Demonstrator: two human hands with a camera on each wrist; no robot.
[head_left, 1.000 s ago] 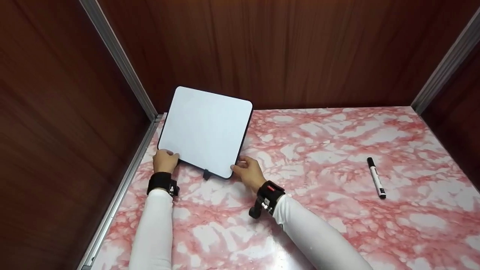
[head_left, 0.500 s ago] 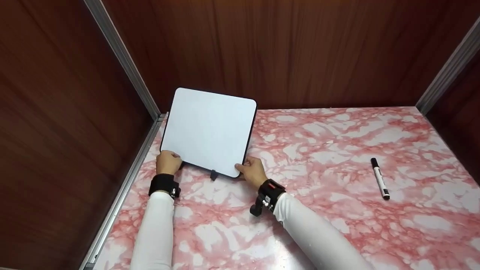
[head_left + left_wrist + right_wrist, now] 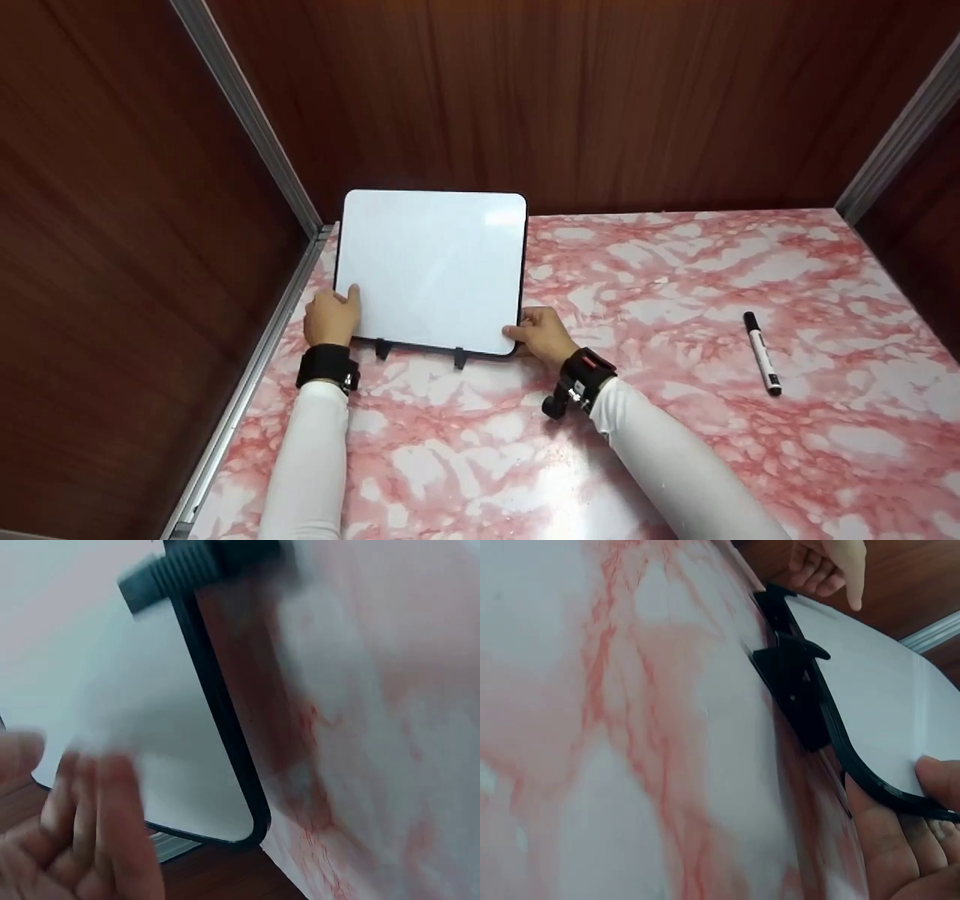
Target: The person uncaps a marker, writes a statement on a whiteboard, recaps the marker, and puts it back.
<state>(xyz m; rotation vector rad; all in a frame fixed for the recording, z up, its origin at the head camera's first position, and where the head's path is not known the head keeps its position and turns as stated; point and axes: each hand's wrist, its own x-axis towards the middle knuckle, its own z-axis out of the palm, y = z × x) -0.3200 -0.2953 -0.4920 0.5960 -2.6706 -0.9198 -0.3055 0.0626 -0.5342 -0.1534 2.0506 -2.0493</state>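
A small whiteboard (image 3: 431,270) with a thin black frame leans upright at the back left of the table. Its lower edge sits in the black hooks of a stand (image 3: 799,682), whose rear part is hidden. My right hand (image 3: 546,335) pinches the board's lower right corner, thumb on the white face and fingers behind. At the lower left corner is my left hand (image 3: 330,319), its thumb raised before the board. In the left wrist view its fingers (image 3: 116,810) are loosely bent and hold nothing; whether they touch the board I cannot tell.
A white marker with a black cap (image 3: 762,352) lies on the right of the red-and-white marbled table (image 3: 660,450). Brown wood-look panels (image 3: 585,105) stand behind and at both sides. A metal rail (image 3: 240,409) runs along the table's left edge.
The whiteboard has turned from a slant to nearly square with the back panel, its right corner shifting right with my right hand. My left hand has loosened from the lower left corner.
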